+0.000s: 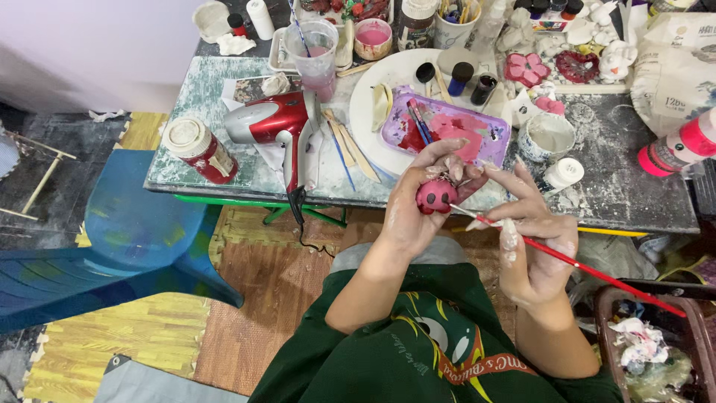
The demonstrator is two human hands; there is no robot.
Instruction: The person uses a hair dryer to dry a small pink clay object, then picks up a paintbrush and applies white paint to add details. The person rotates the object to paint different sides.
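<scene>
My left hand grips a small round pink figure with black dots, held up in front of the table edge. My right hand holds a thin red-handled paintbrush; its tip touches the right side of the pink figure. Both hands are smeared with white plaster or paint. Just beyond the hands lies a purple palette tray with pink and red paint and some brushes, resting on a white round plate.
A red and silver hair dryer lies on the paint-stained table, a red jar at the left edge. Paint cups, bottles and plaster figures crowd the back. A blue plastic chair stands left; a brown basket sits lower right.
</scene>
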